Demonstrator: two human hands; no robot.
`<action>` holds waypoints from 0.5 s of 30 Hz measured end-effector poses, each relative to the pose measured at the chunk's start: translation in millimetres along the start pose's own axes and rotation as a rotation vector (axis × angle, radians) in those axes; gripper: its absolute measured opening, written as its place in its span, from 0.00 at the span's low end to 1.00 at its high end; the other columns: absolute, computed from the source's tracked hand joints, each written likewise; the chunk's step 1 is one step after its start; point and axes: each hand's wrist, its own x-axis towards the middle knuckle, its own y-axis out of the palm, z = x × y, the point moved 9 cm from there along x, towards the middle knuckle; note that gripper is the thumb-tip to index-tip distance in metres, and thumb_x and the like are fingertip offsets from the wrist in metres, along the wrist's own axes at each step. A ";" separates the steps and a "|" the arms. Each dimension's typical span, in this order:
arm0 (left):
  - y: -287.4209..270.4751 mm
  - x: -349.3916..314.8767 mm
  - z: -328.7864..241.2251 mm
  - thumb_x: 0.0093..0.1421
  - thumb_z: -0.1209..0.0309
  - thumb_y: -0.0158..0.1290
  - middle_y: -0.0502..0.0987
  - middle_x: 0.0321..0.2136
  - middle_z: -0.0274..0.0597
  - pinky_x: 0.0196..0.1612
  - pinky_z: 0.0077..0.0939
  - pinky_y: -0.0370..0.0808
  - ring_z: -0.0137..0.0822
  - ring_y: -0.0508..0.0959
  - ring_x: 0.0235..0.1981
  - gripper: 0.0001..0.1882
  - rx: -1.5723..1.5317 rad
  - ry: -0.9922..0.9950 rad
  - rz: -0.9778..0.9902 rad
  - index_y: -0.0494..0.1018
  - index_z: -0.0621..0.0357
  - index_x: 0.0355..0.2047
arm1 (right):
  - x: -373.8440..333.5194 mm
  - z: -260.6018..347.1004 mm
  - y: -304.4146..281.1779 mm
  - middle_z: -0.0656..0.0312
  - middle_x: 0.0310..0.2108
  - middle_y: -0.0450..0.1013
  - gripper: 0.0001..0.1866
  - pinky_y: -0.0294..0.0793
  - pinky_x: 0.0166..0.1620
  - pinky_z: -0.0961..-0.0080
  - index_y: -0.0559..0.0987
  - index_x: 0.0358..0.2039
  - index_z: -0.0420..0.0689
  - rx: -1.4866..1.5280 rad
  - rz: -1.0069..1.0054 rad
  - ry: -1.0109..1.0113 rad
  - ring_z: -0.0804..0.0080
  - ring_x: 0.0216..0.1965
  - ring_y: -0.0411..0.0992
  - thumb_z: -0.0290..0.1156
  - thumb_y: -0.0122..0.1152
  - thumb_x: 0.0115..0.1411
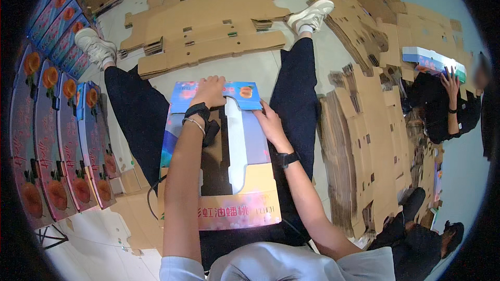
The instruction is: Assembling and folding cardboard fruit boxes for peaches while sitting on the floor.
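A colourful cardboard fruit box (260, 182), printed in blue, pink and yellow with a peach picture, rests across my lap between my legs. Through a long opening in its top I see a brown inside and a white strip. At the far end, my left hand (210, 91) bends its fingers over the blue end panel and presses on it. My right hand (271, 123) grips the box's right side near the far corner, fingers at the panel's edge. Both wrists wear black bands. The undersides of the fingers are hidden.
Finished printed boxes (67, 140) stand in rows at the left. Stacks of flat brown cardboard (208, 15) lie ahead, and more cardboard piles (359, 151) fill the right. Another person's hand (451, 86) holds a similar box (432, 62) at the far right; a second person sits lower right.
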 end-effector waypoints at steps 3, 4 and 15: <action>-3.3 0.6 0.1 0.40 0.67 0.59 0.74 0.41 0.47 0.52 0.42 0.66 0.46 0.72 0.50 0.27 -0.004 -0.003 -0.025 0.70 0.57 0.44 | -5.0 8.0 -7.8 0.46 0.44 0.76 0.27 0.74 0.47 0.60 0.69 0.58 0.49 0.038 -0.139 -0.084 0.46 0.45 0.75 0.44 0.55 0.60; 0.0 0.0 1.1 0.41 0.65 0.59 0.73 0.43 0.49 0.53 0.43 0.65 0.48 0.71 0.51 0.28 -0.003 -0.017 0.019 0.69 0.57 0.46 | -8.0 12.6 -13.6 0.48 0.43 0.76 0.24 0.74 0.45 0.60 0.71 0.55 0.48 -0.008 -0.210 -0.115 0.48 0.43 0.76 0.42 0.56 0.59; -3.8 -2.8 -1.4 0.41 0.69 0.57 0.74 0.39 0.46 0.50 0.41 0.67 0.46 0.73 0.47 0.24 0.040 -0.014 -0.041 0.70 0.56 0.42 | -23.7 51.7 -32.8 0.47 0.34 0.77 0.18 0.75 0.36 0.61 0.77 0.48 0.45 -0.109 -0.362 -0.269 0.51 0.32 0.77 0.35 0.58 0.57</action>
